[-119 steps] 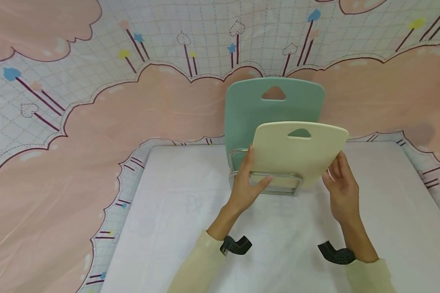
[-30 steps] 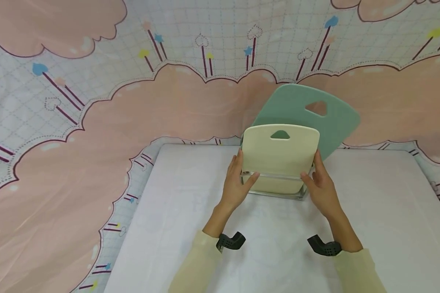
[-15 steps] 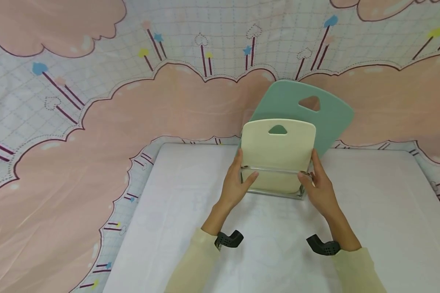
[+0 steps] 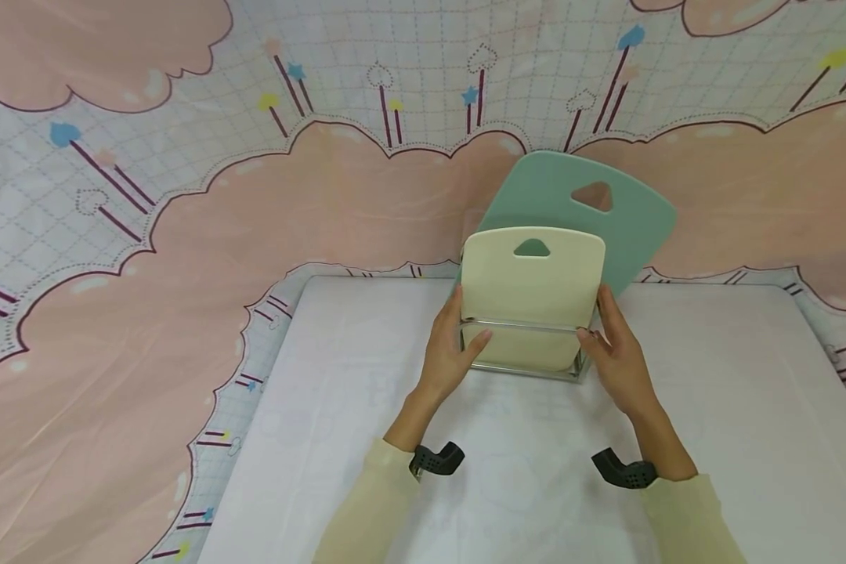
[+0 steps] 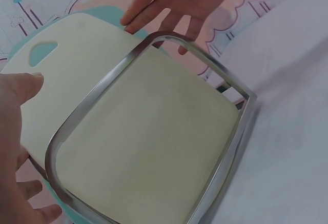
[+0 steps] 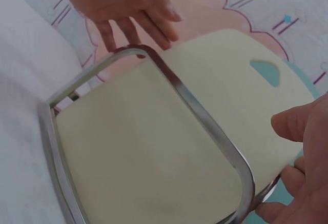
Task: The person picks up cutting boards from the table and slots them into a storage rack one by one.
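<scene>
A small cream cutting board [image 4: 532, 282] stands in the front of a metal wire rack [image 4: 529, 325]. Behind it a larger green cutting board [image 4: 571, 188] leans to the right, its lower part hidden. My left hand [image 4: 447, 348] is at the rack's left side, fingers along the edge and thumb in front of the cream board. On the other side my right hand [image 4: 616, 352] has its thumb by the rack's front bar and its fingers beside the board's right edge. Both wrist views show loosely extended fingers around the rack's sides, with no clear grip.
The rack stands on a white-covered table [image 4: 352, 439]. Behind the table hangs a pink and white patterned cloth [image 4: 352, 204]. A black wrist device [image 4: 437, 460] is worn on the left wrist and a matching black device [image 4: 623, 470] on the right.
The cream board, earlier tilted beside my right hand, now sits squarely in the rack. The green board has gone from upright to leaning right. In the last half second little has moved.
</scene>
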### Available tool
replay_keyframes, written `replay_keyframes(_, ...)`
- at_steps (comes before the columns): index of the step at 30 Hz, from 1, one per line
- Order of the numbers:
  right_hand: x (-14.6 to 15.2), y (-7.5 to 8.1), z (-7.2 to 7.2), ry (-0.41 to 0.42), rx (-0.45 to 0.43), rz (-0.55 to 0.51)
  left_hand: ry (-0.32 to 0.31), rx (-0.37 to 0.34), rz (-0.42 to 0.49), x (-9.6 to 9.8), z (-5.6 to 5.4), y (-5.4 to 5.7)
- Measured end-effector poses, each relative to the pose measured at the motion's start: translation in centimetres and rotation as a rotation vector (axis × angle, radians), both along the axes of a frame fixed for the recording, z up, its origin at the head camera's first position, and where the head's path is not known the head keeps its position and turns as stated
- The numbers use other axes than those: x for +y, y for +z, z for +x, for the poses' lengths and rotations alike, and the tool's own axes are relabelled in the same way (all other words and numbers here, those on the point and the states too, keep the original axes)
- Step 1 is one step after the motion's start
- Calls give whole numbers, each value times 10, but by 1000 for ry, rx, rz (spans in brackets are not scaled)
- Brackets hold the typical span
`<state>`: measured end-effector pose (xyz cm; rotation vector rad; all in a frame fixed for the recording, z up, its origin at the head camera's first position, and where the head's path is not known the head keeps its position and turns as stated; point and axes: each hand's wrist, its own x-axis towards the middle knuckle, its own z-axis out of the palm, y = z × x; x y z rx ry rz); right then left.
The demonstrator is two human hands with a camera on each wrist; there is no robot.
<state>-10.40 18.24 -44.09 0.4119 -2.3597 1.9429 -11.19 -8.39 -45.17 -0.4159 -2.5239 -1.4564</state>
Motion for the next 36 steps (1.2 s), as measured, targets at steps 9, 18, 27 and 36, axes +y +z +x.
replay_keyframes(9,0,1,0,-10,22,-10,-23,-2,29,-7,-6,1)
replay_keyframes(18,0,0,-2,-14,14,-5,-35,65,54,-7,-13,1)
replay_keyframes(27,-3,1,1,-33,-52,11,-17,66,108,-6,-12,1)
replay_keyframes(36,-8,-4,11,-16,-39,-71,54,37,160,-10,-8,-4)
